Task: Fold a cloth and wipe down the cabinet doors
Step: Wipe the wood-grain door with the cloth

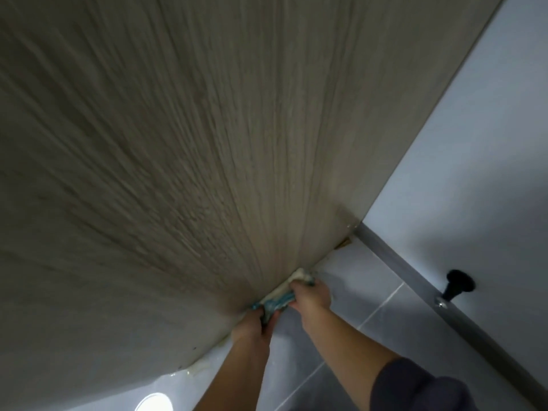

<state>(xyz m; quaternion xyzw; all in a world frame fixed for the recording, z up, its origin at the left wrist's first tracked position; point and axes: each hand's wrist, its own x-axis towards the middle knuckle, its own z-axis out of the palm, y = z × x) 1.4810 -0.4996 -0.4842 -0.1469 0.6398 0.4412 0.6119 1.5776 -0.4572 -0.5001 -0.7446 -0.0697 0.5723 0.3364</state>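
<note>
A tall wood-grain cabinet door (184,149) fills most of the view, seen from above. At its bottom edge, close to the floor, a white and blue cloth (280,296) is pressed against the door. My left hand (253,327) grips the cloth's left end. My right hand (311,295) holds its right end, with the fingers curled over the fabric. Both forearms reach down from the lower middle, and a dark sleeve (421,387) covers my right upper arm.
Grey floor tiles (350,298) lie below the door. A pale panel (462,161) stands to the right, with a metal rail (415,280) along its base and a black knob-like fitting (458,284). A bright light reflection (152,402) shows on the floor at lower left.
</note>
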